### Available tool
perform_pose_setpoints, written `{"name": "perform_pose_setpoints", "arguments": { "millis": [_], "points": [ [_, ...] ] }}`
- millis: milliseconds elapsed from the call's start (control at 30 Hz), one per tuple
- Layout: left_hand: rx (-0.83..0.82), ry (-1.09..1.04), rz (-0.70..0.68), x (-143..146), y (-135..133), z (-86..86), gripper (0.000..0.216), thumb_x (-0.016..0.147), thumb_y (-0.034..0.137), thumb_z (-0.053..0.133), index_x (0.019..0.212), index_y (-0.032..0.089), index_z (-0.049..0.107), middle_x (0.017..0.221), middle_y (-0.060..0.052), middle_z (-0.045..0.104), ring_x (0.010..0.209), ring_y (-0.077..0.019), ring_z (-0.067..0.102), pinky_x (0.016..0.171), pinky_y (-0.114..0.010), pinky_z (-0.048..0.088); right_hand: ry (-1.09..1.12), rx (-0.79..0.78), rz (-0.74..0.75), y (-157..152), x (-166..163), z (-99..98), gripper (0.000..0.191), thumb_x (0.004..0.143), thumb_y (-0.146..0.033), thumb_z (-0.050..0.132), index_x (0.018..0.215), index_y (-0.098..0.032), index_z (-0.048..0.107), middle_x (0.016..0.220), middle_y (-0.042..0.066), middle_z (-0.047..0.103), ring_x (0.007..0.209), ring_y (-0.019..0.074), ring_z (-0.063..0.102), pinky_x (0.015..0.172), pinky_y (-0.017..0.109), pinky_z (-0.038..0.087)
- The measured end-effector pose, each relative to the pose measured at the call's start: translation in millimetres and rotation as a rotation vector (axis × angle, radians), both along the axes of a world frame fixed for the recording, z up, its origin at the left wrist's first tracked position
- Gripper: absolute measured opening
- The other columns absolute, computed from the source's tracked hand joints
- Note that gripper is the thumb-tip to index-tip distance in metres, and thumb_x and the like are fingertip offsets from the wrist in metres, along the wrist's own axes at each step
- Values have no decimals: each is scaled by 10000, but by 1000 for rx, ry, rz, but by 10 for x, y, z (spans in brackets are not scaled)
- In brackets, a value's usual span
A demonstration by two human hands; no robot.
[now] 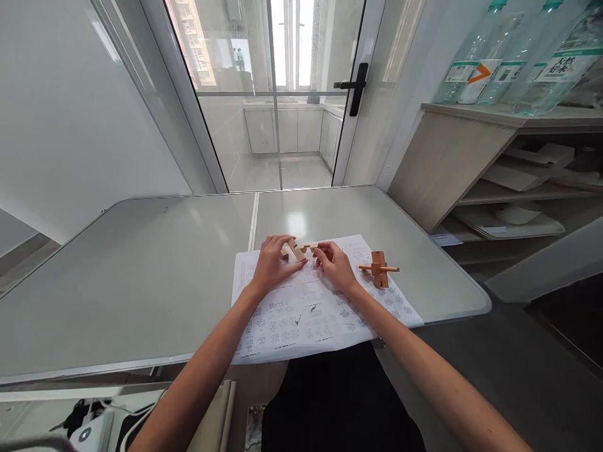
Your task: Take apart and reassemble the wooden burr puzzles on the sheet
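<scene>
My left hand (274, 262) is closed on a pale wooden block (296, 250), held tilted between thumb and fingers. A second pale wooden piece shows beside it, partly hidden by the fingers. In the pinched fingers of my right hand (333, 263) is a notched wooden piece (308, 247), its near end touching or almost touching the block. Both hands are over a printed paper sheet (282, 326) covered with small line diagrams. To the right on the sheet lies a reddish-brown wooden assembly (379, 269), a flat piece crossed by a thin rod.
The sheet lies on a grey table (141, 282) and overhangs its front edge. A wooden shelf unit (414, 163) on the right carries several clear bottles (499, 69) and flat items. Beyond the table stands a glass door with a black handle (358, 89).
</scene>
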State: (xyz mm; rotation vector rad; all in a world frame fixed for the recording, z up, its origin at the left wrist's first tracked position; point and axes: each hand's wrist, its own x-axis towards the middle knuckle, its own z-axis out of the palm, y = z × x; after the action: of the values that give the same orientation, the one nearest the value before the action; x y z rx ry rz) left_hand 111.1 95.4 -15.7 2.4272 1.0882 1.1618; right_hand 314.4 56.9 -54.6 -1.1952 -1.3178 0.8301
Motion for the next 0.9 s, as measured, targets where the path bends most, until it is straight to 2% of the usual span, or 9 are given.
{"name": "perform_pose_setpoints", "arguments": {
  "millis": [133, 233, 333, 467, 700, 900],
  "points": [
    [-11, -45, 203, -36, 103, -97, 480, 772, 408, 855, 1168, 239, 642, 1272, -98, 656, 1224, -326, 564, 1079, -500, 440, -37, -19, -51, -35, -11, 30, 356, 928, -553, 639, 1021, -210, 612, 916, 63, 736, 634, 182, 660, 575, 304, 509],
    [-52, -20, 296, -66, 161, -175, 470, 767, 424, 843, 1139, 225, 635, 1286, -108, 641, 1234, -328, 565, 1101, -502, 417, -63, -38, -77, -57, -18, 52, 344, 933, -548, 628, 1018, -215, 623, 939, 69, 750, 645, 188, 672, 571, 303, 510],
    [-144, 1, 280, -74, 182, -203, 483, 774, 441, 824, 1148, 212, 621, 1287, -114, 644, 1207, -310, 594, 1074, -466, 444, -87, -53, -79, -59, -17, 49, 328, 941, -536, 610, 1024, -220, 624, 952, 66, 758, 661, 191, 685, 585, 306, 518],
    [-226, 28, 226, -65, 174, -179, 473, 801, 504, 790, 1133, 207, 631, 1117, -86, 709, 1070, -292, 642, 979, -443, 493, -129, -56, -86, -40, -12, 19, 302, 936, -516, 608, 1019, -225, 611, 939, 53, 759, 652, 189, 689, 611, 316, 523],
    [-181, 81, 209, -61, 156, -175, 583, 816, 546, 778, 1265, 203, 635, 1178, -100, 705, 1133, -310, 604, 1019, -459, 479, -250, -13, -102, -30, -26, 20, 286, 935, -494, 599, 1009, -220, 629, 907, 47, 745, 715, 201, 688, 696, 333, 535],
    [-154, 120, 212, -67, 158, -201, 654, 818, 545, 780, 1353, 205, 620, 1148, -105, 685, 1138, -320, 581, 1029, -471, 482, -353, 46, -67, -17, -51, -5, 197, 958, -408, 593, 1005, -224, 645, 918, 38, 749, 730, 190, 680, 698, 321, 515]
  ]
}}
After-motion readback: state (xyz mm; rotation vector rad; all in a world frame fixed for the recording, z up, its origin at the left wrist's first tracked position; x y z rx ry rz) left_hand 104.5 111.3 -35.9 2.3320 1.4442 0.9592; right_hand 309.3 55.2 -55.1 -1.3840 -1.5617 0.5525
